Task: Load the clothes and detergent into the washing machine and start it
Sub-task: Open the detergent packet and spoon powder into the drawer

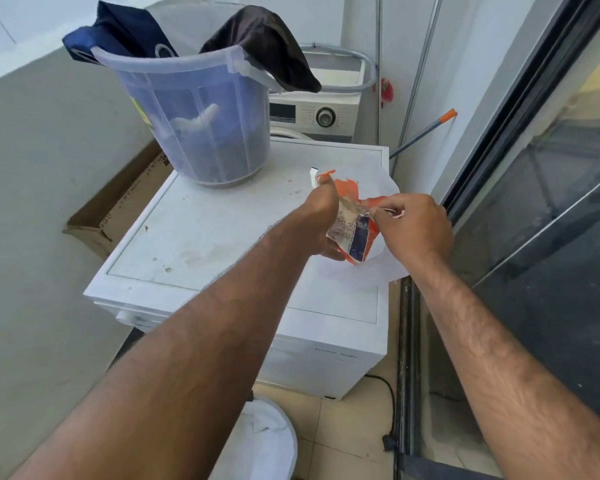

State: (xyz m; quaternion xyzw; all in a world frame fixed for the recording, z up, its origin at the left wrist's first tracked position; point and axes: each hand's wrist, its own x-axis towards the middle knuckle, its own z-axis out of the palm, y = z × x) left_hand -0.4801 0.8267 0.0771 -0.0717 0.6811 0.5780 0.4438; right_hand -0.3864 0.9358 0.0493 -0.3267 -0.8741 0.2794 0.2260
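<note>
An orange detergent packet (352, 233) is held over the right side of the white washing machine's top (201, 237). My left hand (317, 220) grips its left side and top corner. My right hand (413, 223) pinches the packet's torn upper edge from the right. A white sheet (368, 275) lies under the packet on the machine. A translucent bucket (194, 109) stands at the back left of the top, with a navy cloth (125, 29) and a dark cloth (267, 46) draped over its rim and more clothes inside.
A second washing machine (323, 116) with a dial stands behind. A cardboard box (118, 206) leans by the left wall. A mop handle (426, 131) leans at the right. A white basket (267, 441) sits on the floor below, near a dark sliding-door frame (409, 341).
</note>
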